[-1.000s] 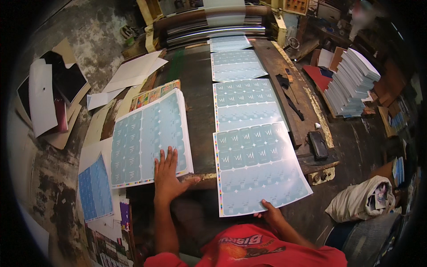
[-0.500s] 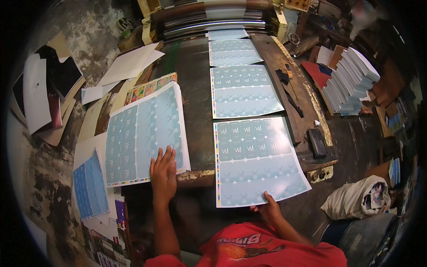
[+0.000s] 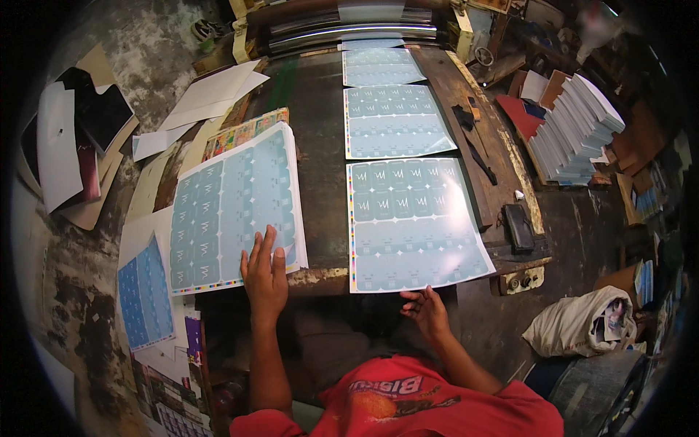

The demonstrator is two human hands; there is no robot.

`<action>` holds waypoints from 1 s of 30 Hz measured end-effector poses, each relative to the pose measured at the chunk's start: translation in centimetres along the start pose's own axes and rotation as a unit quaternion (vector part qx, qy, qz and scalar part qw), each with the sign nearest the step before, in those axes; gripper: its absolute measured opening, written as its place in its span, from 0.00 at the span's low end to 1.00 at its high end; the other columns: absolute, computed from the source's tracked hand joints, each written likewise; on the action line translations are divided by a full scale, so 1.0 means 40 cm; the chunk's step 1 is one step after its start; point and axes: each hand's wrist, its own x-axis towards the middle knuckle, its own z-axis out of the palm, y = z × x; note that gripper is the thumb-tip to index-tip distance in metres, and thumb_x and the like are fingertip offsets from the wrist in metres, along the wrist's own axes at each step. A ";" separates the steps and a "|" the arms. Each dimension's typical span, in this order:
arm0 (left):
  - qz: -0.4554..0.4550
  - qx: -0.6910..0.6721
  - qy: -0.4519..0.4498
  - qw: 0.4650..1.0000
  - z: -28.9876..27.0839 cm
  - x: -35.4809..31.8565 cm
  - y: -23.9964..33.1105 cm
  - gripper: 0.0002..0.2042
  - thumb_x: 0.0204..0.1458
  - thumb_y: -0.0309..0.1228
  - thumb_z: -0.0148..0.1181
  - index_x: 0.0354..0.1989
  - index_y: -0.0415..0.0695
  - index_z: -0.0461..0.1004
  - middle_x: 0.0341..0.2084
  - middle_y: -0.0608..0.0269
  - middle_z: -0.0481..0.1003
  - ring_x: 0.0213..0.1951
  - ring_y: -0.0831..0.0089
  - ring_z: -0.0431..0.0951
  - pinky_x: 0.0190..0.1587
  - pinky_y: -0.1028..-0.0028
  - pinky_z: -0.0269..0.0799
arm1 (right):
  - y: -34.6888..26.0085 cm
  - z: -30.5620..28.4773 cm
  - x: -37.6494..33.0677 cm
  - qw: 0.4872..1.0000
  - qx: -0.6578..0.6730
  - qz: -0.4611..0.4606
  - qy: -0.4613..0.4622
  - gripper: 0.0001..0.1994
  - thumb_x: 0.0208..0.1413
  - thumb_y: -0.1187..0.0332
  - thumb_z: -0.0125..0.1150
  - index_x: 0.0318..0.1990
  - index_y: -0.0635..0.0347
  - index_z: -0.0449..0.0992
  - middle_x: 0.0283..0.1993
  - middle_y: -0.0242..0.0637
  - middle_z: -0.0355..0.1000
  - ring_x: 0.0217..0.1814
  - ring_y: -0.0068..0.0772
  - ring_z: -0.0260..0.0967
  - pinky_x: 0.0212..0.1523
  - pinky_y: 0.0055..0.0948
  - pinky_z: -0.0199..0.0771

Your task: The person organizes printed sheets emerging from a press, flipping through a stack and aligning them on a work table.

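While its near edge is being pinched by the right hand [image 3: 426,312], the pale-blue printed sheet [image 3: 411,222] is lying glossy on the counter [image 3: 320,167]. Its long axis is running away from the person. The stack of sheets [image 3: 233,207] is being pressed by the left hand [image 3: 264,273], fingers flat and spread.

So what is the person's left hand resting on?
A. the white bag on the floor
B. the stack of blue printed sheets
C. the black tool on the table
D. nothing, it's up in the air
B: the left hand lies flat, fingers spread, on the near corner of the stack of blue sheets, while the right hand is at the near edge of a single sheet.
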 end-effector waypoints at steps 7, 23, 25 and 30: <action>-0.008 0.017 0.032 0.999 0.029 -0.028 0.005 0.20 0.67 0.41 0.43 0.62 0.47 0.69 0.63 0.60 0.68 0.69 0.57 0.58 0.70 0.52 0.40 | -0.078 0.152 -0.064 0.997 0.031 0.031 -0.068 0.31 0.67 0.46 0.41 0.71 0.55 0.53 0.68 0.48 0.62 0.57 0.38 0.68 0.58 0.40 0.69; 0.024 -0.011 0.092 0.995 0.050 -0.044 -0.005 0.14 0.64 0.35 0.52 0.54 0.45 0.75 0.57 0.56 0.73 0.66 0.54 0.64 0.69 0.51 0.44 | -0.378 0.630 -0.261 0.620 -0.062 -0.294 -0.725 0.59 0.41 0.29 0.64 0.67 0.77 0.54 0.69 0.72 0.49 0.72 0.67 0.49 0.68 0.55 0.53; -0.046 -0.124 0.103 0.986 0.042 -0.045 -0.015 0.13 0.65 0.35 0.51 0.52 0.44 0.76 0.54 0.54 0.76 0.63 0.55 0.68 0.68 0.55 0.49 | -0.375 0.617 -0.150 0.571 -0.136 -0.161 -0.794 0.55 0.49 0.32 0.61 0.74 0.59 0.45 0.74 0.60 0.47 0.77 0.59 0.42 0.72 0.49 0.47; -0.063 -0.249 0.122 0.959 -0.024 -0.029 0.018 0.13 0.65 0.33 0.51 0.49 0.38 0.77 0.51 0.52 0.78 0.57 0.55 0.74 0.67 0.61 0.54 | -0.281 0.471 0.028 0.838 -0.271 0.026 -0.472 0.48 0.49 0.50 0.72 0.70 0.67 0.53 0.66 0.47 0.64 0.66 0.38 0.63 0.65 0.35 0.63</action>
